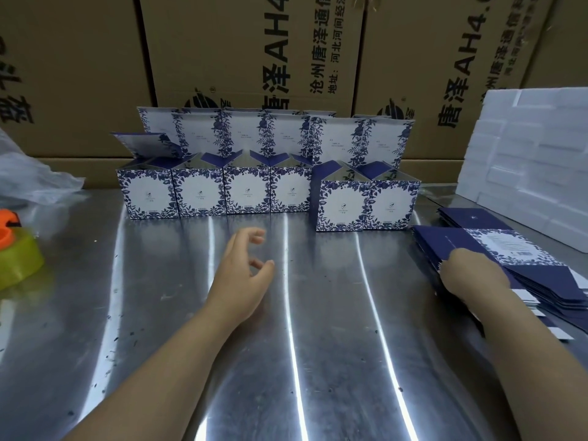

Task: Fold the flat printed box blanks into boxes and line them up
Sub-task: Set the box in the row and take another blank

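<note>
while right hand (471, 275) rests on stacked blanks (541, 281), six boxes (340, 205) upright

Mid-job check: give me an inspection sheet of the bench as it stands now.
Surface: metal table, shiny, with dark specks.
Job's things: boxes with lids up, four in a row; a pair set forward at the right; blanks stacked at the right edge.
Clutter: tape roll and plastic bag at the left edge.
Hands: left hand above the table, fingers relaxed, holding nothing; right hand on the blanks, fingers curled at their edge.
Cables: nothing seen.
Surroundings: cartons behind; white foam at the right.
</note>
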